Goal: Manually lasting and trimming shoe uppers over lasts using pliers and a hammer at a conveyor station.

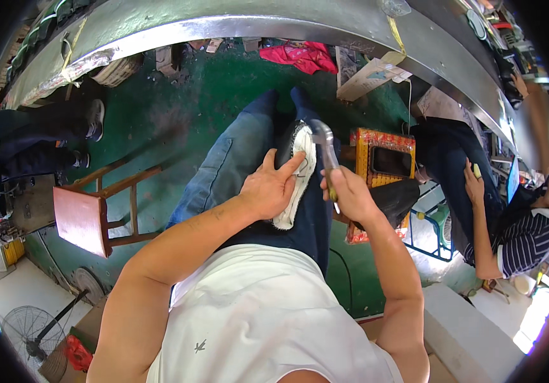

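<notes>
A shoe (300, 191) lies sole up across my thighs, its pale, rough-edged underside showing and a dark upper along its left side. My left hand (268, 187) holds it at the middle, one digit pressed on the pale underside and another reaching up along the dark side. The remaining fingers are partly hidden. In my right hand (350, 195), just right of the shoe, is a pair of metal pincers (330, 153) gripped by the handles. Its curved shiny head is beside the toe end of the shoe.
A grey metal-edged bench (191, 29) arches across the far side. To the left stands a wooden stool (82, 220); at right, a phone (392, 162) rests on a yellow and red seat. Another person's hand (474, 182) is farther right. A fan (32, 341) stands at lower left.
</notes>
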A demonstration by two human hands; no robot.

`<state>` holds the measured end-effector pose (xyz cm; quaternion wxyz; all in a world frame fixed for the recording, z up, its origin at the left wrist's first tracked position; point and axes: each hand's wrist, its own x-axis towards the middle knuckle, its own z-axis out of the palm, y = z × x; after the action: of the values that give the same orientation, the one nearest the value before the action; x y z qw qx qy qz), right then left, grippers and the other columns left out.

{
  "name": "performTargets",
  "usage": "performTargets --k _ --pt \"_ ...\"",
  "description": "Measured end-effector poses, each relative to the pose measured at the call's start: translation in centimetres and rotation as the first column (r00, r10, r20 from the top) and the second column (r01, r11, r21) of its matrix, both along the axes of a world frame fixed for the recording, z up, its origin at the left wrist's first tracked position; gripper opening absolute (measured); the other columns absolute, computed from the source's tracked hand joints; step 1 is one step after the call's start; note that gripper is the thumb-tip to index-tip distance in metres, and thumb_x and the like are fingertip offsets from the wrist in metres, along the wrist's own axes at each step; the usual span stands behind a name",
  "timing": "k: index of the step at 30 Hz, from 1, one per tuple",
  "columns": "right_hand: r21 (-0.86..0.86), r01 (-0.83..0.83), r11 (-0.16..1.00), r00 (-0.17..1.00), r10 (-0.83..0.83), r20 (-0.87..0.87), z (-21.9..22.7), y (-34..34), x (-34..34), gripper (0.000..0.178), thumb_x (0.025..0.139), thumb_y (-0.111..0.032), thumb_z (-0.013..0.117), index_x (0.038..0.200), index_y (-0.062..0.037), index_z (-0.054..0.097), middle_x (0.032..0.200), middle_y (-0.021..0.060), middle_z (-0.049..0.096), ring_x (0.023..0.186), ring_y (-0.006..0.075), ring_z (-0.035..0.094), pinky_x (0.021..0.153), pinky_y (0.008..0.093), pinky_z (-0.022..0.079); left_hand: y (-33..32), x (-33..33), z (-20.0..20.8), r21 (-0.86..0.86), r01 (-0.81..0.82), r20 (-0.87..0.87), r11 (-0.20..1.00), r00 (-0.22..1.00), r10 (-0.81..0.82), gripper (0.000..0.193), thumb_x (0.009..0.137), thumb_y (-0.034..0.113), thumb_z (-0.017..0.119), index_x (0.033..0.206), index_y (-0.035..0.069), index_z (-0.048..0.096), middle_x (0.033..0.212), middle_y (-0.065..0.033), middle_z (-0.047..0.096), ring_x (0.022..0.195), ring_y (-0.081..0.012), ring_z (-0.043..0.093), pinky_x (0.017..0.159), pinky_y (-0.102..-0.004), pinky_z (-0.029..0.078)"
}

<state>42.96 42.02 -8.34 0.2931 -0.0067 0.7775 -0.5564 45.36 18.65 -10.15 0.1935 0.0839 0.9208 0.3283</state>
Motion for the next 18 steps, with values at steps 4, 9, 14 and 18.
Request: performTargets --k 4,9,14,18 --pt "0.267 -0.176 0.948 0.980 0.194 -0.042 1.2 -1.3 -3.4 0.051 0.108 -0.040 0.041 0.090 0.0033 0.062 0.072 0.0128 0.064 0.065 0.0223 0.066 0.066 0.0364 0.053 -0.4 -0.1 0.5 -0.019 0.021 0.061 1.000 0.998 -0.020 0.054 0.104 0.031 0.043 0.157 0.031 0.033 0.149 -0.0447 0.029 0.118 -0.0556 0.057 0.102 -0.0517 0.049" --pt "0.327 -0.262 0.908 0.965 0.250 0.081 0.8 -1.1 -4.1 0.052 0.108 -0.041 0.040 0.089 0.0026 0.062 0.073 0.0133 0.066 0.065 0.0242 0.067 0.067 0.0376 0.053 -0.7 0.4 0.3 -0.035 0.029 0.089 0.999 0.996 -0.026 0.061 0.105 0.035 0.041 0.162 0.030 0.020 0.153 -0.0412 0.025 0.127 -0.0539 0.051 0.105 -0.0512 0.047" --pt "0.197 -0.233 0.952 0.947 0.268 -0.176 0.9 -1.3 -3.1 0.050 0.108 -0.042 0.040 0.096 0.0024 0.062 0.076 0.0091 0.066 0.065 0.0204 0.066 0.066 0.0360 0.053 -0.2 1.1 -2.0 0.087 -0.105 0.030 0.991 0.994 0.103 0.081 0.103 0.032 0.049 0.162 0.008 -0.001 0.155 -0.0367 0.025 0.137 -0.0517 0.042 0.111 -0.0509 0.041" --pt "0.407 -0.389 0.826 0.906 0.423 0.007 3.0 -1.8 -3.9 0.050 0.108 -0.042 0.041 0.094 0.0015 0.062 0.072 0.0131 0.066 0.066 0.0264 0.067 0.067 0.0391 0.053 -0.2 1.2 -3.2 0.222 -0.189 0.043 0.956 0.982 0.184 0.093 0.099 0.030 0.057 0.158 -0.005 -0.007 0.159 -0.0320 0.024 0.140 -0.0497 0.038 0.115 -0.0507 0.036"
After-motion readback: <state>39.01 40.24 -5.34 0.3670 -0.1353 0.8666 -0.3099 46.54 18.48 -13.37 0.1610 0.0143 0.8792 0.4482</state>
